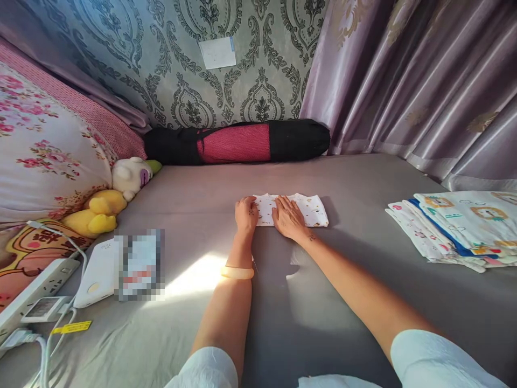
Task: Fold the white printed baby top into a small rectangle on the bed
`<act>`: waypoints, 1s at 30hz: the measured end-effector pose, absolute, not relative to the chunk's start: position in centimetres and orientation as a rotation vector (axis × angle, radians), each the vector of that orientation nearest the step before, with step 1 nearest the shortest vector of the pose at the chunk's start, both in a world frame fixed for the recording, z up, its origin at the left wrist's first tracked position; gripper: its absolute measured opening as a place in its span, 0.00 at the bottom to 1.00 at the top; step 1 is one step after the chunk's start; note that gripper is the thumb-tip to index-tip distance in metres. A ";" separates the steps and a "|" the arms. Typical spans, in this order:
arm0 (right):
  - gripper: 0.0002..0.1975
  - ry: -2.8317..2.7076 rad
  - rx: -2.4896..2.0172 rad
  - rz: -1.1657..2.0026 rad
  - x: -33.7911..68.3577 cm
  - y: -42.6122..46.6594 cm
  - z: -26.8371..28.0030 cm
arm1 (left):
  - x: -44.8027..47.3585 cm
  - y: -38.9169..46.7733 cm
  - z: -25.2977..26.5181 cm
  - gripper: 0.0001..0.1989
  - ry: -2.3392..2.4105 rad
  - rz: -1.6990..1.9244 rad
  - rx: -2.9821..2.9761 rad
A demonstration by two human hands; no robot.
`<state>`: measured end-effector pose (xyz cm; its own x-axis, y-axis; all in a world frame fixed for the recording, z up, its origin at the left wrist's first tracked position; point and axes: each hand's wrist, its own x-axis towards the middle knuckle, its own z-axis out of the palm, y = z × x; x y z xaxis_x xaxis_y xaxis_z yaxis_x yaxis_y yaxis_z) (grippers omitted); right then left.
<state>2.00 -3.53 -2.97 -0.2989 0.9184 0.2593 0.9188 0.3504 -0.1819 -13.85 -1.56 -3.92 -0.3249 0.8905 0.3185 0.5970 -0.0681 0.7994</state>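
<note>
A white cloth (315, 210) with small coloured prints lies folded into a narrow rectangle on the grey bed sheet. My left hand (246, 213) is at its left end, fingers bent and closed on the edge. My right hand (288, 216) rests flat across the middle of the cloth, its fingers stretched out and pointing up and to the left. The part of the cloth beneath that palm is hidden.
To the right sits a stack of folded printed cloths (456, 226). A black and red roll bag (238, 143) lies along the wall. At left are plush toys (95, 213), a power strip (44, 291) with cables, a white device (99, 272) and a blurred-out item (140, 264).
</note>
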 end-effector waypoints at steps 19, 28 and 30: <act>0.29 -2.395 -1.651 0.099 -1.6 -3.3 -1.7 | -15.4 -1.5 -2.7 0.11 1.506 1.853 0.721; 0.29 -2.443 -1.692 0.118 -1.8 -3.2 -1.0 | -15.5 -1.5 -2.3 0.11 1.507 1.877 0.650; 0.29 -2.447 -1.675 0.113 -2.3 -3.2 -0.8 | -15.5 -1.4 -2.3 0.11 1.513 1.885 0.631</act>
<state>-2.34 -3.21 -0.75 -0.3528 0.9303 0.1003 0.9172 0.3650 -0.1597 -15.46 -1.42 -2.26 -0.6853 0.7280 -0.0203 -0.1776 -0.1400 0.9741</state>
